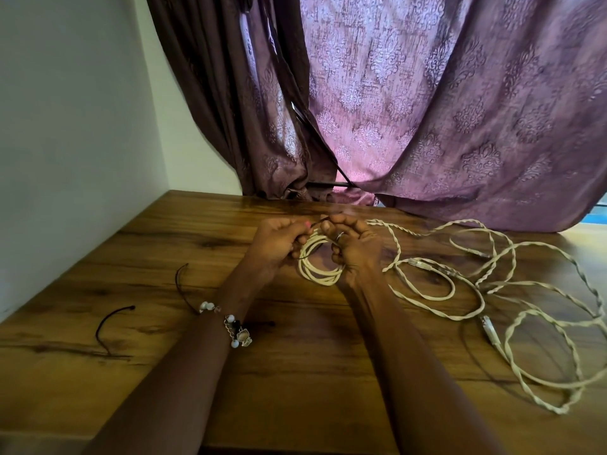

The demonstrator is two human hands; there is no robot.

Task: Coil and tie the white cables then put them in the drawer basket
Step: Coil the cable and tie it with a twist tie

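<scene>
A coiled white cable [318, 271] hangs between both hands above the wooden table [164, 244]. My left hand [279, 239] grips the coil's top left side and pinches one end of a thin black tie [321, 220]. My right hand [353, 243] curls round the coil's right side and pinches the tie's other end. The tie crosses the top of the coil. Loose white cables [492, 290], some twisted in pairs and with plugs at their ends, sprawl over the right of the table.
Black ties lie on the left of the table, one [110, 326] near the left edge and another [182, 284] by my left forearm. A purple patterned curtain [427, 110] hangs down onto the table's back edge. A white wall [65, 126] borders the left.
</scene>
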